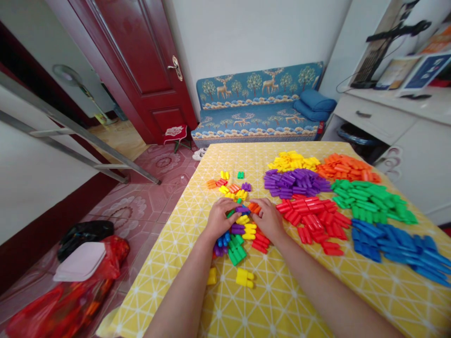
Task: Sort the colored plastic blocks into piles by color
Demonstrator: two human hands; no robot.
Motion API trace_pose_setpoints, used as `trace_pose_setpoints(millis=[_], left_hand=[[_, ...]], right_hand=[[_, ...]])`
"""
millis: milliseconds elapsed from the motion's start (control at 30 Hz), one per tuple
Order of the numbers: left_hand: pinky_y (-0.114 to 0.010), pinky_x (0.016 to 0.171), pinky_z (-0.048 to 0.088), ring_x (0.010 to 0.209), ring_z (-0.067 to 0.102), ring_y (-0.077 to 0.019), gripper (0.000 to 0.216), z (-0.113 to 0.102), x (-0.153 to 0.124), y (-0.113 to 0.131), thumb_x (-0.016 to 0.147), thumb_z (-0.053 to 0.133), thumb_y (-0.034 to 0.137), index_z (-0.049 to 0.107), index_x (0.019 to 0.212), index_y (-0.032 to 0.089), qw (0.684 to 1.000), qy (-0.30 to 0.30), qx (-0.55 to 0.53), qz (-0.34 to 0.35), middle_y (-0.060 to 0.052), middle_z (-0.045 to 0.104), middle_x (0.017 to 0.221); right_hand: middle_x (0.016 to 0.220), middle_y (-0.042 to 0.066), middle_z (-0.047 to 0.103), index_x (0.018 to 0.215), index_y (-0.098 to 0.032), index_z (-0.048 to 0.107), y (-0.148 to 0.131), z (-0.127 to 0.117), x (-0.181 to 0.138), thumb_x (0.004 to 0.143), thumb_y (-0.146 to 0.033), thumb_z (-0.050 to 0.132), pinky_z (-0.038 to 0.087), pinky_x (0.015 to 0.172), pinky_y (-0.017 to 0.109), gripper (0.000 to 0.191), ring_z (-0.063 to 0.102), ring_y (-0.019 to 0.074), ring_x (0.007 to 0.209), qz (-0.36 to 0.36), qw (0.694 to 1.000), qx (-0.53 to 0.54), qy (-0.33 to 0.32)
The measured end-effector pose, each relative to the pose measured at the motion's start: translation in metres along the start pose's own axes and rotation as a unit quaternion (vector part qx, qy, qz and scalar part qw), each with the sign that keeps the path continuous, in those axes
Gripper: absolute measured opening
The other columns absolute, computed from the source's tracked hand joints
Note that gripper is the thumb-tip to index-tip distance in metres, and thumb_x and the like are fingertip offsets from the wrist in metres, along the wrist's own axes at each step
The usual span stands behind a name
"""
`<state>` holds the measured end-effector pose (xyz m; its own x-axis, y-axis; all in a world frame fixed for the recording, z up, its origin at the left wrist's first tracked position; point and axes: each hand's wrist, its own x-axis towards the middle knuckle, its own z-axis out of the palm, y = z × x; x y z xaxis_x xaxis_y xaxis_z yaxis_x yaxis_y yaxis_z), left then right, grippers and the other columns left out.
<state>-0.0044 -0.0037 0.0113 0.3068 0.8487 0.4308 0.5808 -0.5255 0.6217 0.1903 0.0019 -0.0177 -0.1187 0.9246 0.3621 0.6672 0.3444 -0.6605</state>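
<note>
My left hand [219, 218] and my right hand [269, 218] rest on a mixed cluster of coloured plastic blocks [239, 237] near the left side of the yellow-clothed table [282, 300]. Both hands have their fingers curled over the blocks, and their fingertips meet around a small purple and orange piece [246, 209]. What each hand actually grips is hidden under the fingers. Yellow, green, blue, purple and red pieces lie between my wrists. A loose yellow block [244, 278] lies nearer to me.
Sorted piles lie to the right: yellow [292, 161], purple [296, 182], orange [347, 168], green [369, 199], red [313, 217], blue [398, 244]. A few loose blocks [229, 188] sit beyond my hands. A blue sofa [259, 105], red door [141, 65], white cabinet [398, 122] surround the table.
</note>
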Motion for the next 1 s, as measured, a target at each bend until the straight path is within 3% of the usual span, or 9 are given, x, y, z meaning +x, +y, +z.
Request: trace_pose_setpoints(millis=[200, 467, 633, 767, 867, 1000], left_hand=[[-0.039, 0.095, 0.044, 0.101, 0.058, -0.0213, 0.021, 0.000, 0.001, 0.000, 0.082, 0.066, 0.027, 0.072, 0.102, 0.024, 1.000, -0.006, 0.001, -0.001, -0.005, 0.071, 0.099], [-0.038, 0.095, 0.044, 0.100, 0.058, -0.0208, 0.021, 0.000, 0.000, -0.001, 0.082, 0.066, 0.027, 0.072, 0.101, 0.023, 1.000, -0.003, 0.009, -0.003, -0.005, 0.071, 0.098], [-0.038, 0.095, 0.045, 0.100, 0.058, -0.0210, 0.021, 0.001, 0.000, -0.003, 0.081, 0.067, 0.027, 0.072, 0.101, 0.023, 1.000, -0.001, 0.013, -0.005, -0.006, 0.070, 0.099], [-0.038, 0.095, 0.045, 0.101, 0.058, -0.0212, 0.020, 0.001, 0.000, -0.003, 0.080, 0.067, 0.027, 0.072, 0.100, 0.023, 1.000, 0.005, 0.013, -0.007, -0.006, 0.071, 0.099], [-0.038, 0.095, 0.045, 0.101, 0.059, -0.0212, 0.021, 0.001, 0.000, -0.002, 0.080, 0.067, 0.028, 0.072, 0.100, 0.023, 1.000, 0.006, 0.011, -0.007, -0.006, 0.071, 0.099], [-0.039, 0.095, 0.045, 0.102, 0.059, -0.0217, 0.021, 0.000, 0.000, -0.002, 0.080, 0.067, 0.028, 0.072, 0.100, 0.024, 1.000, 0.001, 0.011, -0.010, -0.006, 0.070, 0.099]], right_hand=[[0.099, 0.006, 0.067, 0.115, -0.021, 0.057, 0.006, 0.002, 0.001, 0.079, -0.033, 0.059, 0.050, 0.063, 0.030, 0.038, 0.058, 0.0154, 0.064, 0.050, 0.994, 0.087, 0.033], [0.107, 0.008, 0.067, 0.115, -0.021, 0.054, 0.011, 0.005, 0.003, 0.084, -0.039, 0.056, 0.053, 0.070, 0.030, 0.036, 0.066, 0.0180, 0.082, 0.071, 0.980, 0.180, 0.035], [0.072, 0.000, 0.065, 0.113, -0.021, 0.053, 0.007, 0.001, 0.002, 0.090, -0.037, 0.046, 0.051, 0.058, 0.028, 0.030, 0.062, 0.0158, 0.059, 0.087, 0.970, 0.226, 0.014], [0.059, -0.003, 0.059, 0.112, -0.020, 0.055, 0.006, -0.001, 0.002, 0.090, -0.036, 0.043, 0.050, 0.059, 0.028, 0.029, 0.061, 0.0167, 0.058, 0.083, 0.969, 0.230, 0.021], [0.059, -0.003, 0.059, 0.112, -0.021, 0.056, 0.006, -0.001, 0.002, 0.090, -0.037, 0.043, 0.050, 0.059, 0.028, 0.030, 0.061, 0.0168, 0.056, 0.082, 0.971, 0.226, 0.022], [0.077, 0.002, 0.067, 0.110, -0.022, 0.058, 0.009, 0.002, 0.002, 0.088, -0.036, 0.046, 0.051, 0.057, 0.027, 0.029, 0.063, 0.0167, 0.062, 0.075, 0.977, 0.201, 0.005]])
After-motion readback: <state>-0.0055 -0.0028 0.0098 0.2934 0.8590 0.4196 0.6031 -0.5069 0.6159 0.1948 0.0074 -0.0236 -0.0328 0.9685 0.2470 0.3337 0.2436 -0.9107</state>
